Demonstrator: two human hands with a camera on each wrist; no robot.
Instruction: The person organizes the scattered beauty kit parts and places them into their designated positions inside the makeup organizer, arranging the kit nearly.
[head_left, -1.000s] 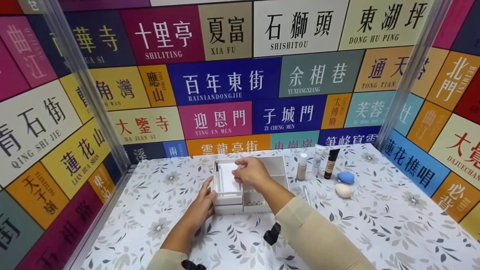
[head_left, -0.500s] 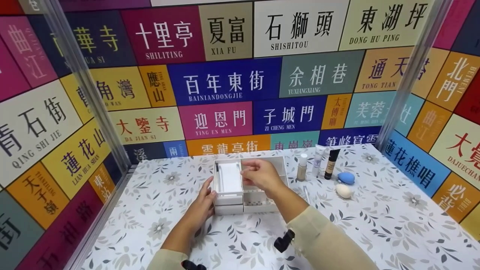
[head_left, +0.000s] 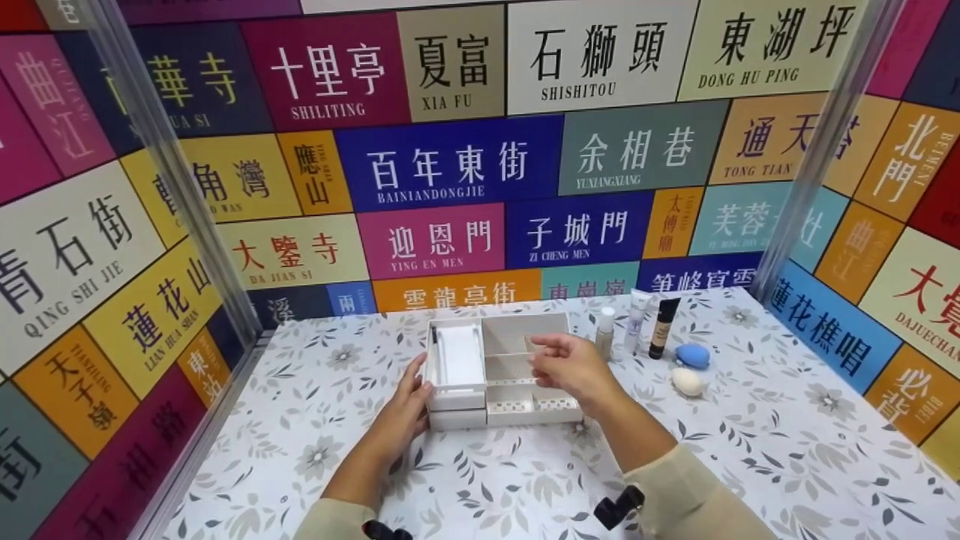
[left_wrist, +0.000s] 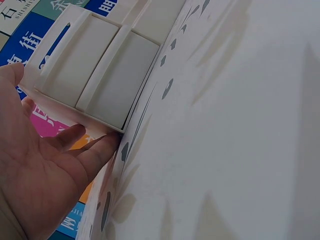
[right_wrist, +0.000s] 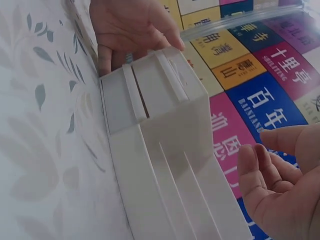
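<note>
A white desktop organizer point(head_left: 457, 420) with two small drawers point(left_wrist: 120, 75) on its left stands on the table. Slim sticks, one with a dark tip like a makeup brush point(head_left: 435, 337), lie in its upper left tray. My left hand point(head_left: 406, 405) rests against the organizer's left side, fingertips touching the wall and thumb near the top edge. Over the right end of the organizer hovers my right hand point(head_left: 574, 371), fingers loosely bent and nothing between them. In the right wrist view this hand point(right_wrist: 280, 185) is apart from the organizer's divided compartments point(right_wrist: 170, 185).
Right of the organizer stand a foundation bottle point(head_left: 604, 337), a pale tube point(head_left: 635, 326) and a black tube point(head_left: 663, 330). A blue makeup sponge point(head_left: 691, 355) and a cream one point(head_left: 688, 382) lie nearby. A sign-patterned wall point(head_left: 450, 165) rises behind the flowered tabletop point(head_left: 300, 420).
My right hand has moved rightward from above the organizer's left tray to its right end, uncovering the tray and the middle compartments. My left hand and the organizer have stayed put.
</note>
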